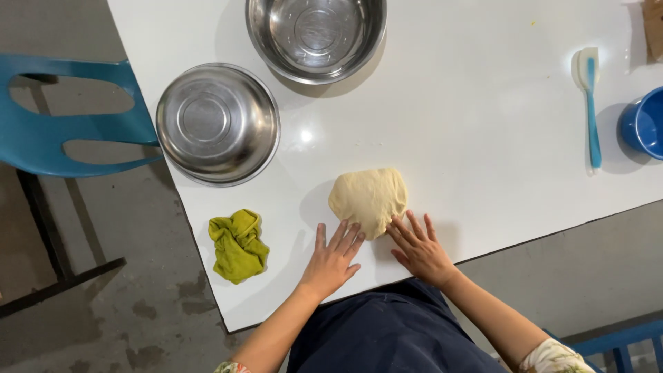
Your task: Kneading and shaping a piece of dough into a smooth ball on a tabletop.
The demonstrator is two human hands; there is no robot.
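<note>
A pale yellow lump of dough [369, 198] lies flattened on the white table [483, 138], close to its near edge. My left hand [333, 258] rests flat on the table with fingers spread, its fingertips touching the dough's near left edge. My right hand [418, 246] is also flat and spread, its fingertips at the dough's near right edge. Neither hand grips anything.
Two steel bowls stand at the back: one [217, 123] near the left table edge, one [316, 34] further back. A crumpled green cloth [238, 245] lies left of my hands. A blue-handled spatula [590, 103] and blue bowl [644, 123] sit right. A blue chair [62, 138] stands left.
</note>
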